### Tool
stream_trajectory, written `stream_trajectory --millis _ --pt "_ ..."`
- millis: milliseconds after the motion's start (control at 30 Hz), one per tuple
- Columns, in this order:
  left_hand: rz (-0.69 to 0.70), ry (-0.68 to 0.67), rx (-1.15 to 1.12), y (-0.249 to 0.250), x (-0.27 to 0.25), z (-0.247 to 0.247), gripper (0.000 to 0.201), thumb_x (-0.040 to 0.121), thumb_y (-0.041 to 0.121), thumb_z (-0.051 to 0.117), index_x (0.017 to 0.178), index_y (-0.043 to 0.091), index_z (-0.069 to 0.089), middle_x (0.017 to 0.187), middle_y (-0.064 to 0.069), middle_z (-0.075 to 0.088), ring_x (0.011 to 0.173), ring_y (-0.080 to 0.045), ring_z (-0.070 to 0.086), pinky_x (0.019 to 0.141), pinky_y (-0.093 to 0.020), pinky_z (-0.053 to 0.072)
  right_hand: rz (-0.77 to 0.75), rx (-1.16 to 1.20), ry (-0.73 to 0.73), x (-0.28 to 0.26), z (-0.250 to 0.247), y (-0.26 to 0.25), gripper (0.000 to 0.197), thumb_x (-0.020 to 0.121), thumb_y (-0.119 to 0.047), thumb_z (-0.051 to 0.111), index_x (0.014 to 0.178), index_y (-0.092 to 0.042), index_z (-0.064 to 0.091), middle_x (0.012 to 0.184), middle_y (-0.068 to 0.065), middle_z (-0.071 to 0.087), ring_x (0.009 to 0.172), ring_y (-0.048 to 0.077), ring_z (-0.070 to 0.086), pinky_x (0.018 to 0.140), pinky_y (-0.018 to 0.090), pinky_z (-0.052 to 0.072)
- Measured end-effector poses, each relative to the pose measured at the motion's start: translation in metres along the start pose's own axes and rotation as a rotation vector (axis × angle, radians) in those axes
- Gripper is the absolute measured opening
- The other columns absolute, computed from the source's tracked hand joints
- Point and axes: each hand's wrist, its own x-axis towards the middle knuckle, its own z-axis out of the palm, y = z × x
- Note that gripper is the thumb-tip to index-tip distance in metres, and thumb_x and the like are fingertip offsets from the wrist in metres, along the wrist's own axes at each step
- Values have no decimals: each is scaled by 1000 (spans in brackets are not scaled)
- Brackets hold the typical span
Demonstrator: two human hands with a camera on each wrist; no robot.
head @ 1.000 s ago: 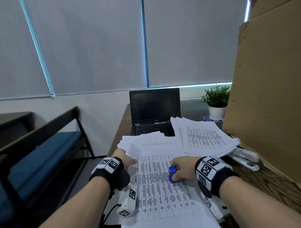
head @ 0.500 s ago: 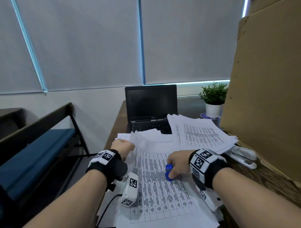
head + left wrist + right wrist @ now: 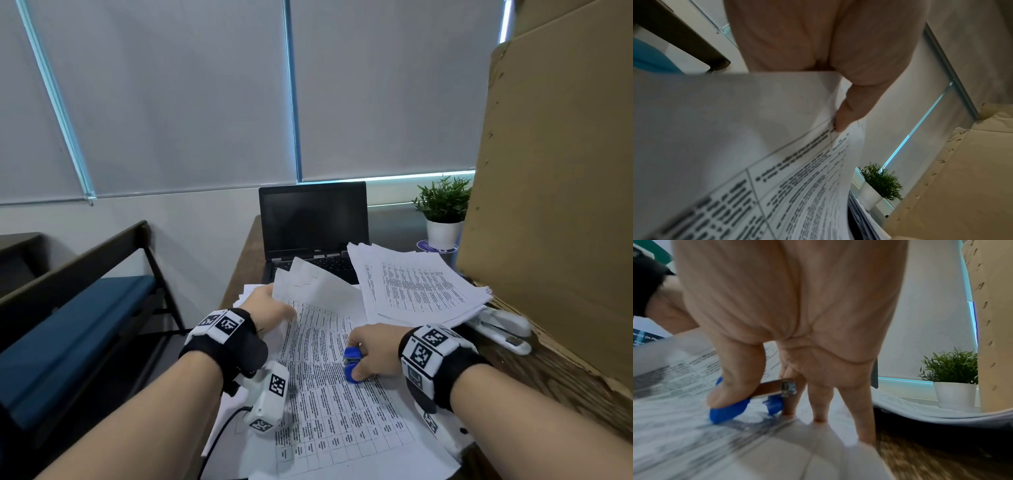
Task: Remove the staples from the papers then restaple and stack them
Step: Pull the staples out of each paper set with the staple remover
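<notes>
Open laptop (image 3: 313,226), potted plant (image 3: 443,210), cardboard sheet (image 3: 555,171), blue bench (image 3: 68,318)

Your left forearm extends forward from the lower left, wrist banded with a black strap and marker blocks. Your left hand (image 3: 265,310) is raised slightly, thumb and fingers (image 3: 846,116) pinching the corner of the top sheet (image 3: 315,286) and holding it lifted. Your right forearm enters from the lower right, likewise strapped. Your right hand (image 3: 375,349) is palm-down, thumb and forefinger closed on the blue staple remover (image 3: 351,365), remaining fingertips (image 3: 865,426) resting downward on the paper.
</notes>
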Motion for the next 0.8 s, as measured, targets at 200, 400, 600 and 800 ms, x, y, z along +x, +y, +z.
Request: stream_trajectory --millis 200,400,600,800 --pt "48 -33 -94 17 -42 -15 37 66 1 69 102 7 67 98 -15 74 95 -36 70 89 -56 54 -22 151 327 -13 -7 -15 31 83 -36 73 102 -16 58 95 1 60 82 18 58 70 25 47" --pt "93 0 -183 31 -76 -30 34 79 -25 49 102 -5 65 95 -20 72 89 -33 71 75 -35 59 -144 189 649 -21 -37 -56 18 83 -28 66 96 -16 63 84 1 60 76 20 57 61 25 44" --pt "120 -53 -241 48 -106 -38 36 77 -24 42 93 -2 66 89 -25 68 79 -33 67 74 -37 54 -186 51 722 -26 -59 -89 27 86 -27 64 107 -10 65 102 8 63 95 29 62 78 36 53" --pt "138 -18 -268 58 -118 -39 20 92 0 56 109 -4 65 84 -16 67 73 -26 62 72 -35 52 -231 52 775 -41 -59 -100 26 88 -32 63 104 -12 65 95 3 59 88 23 59 77 35 51"
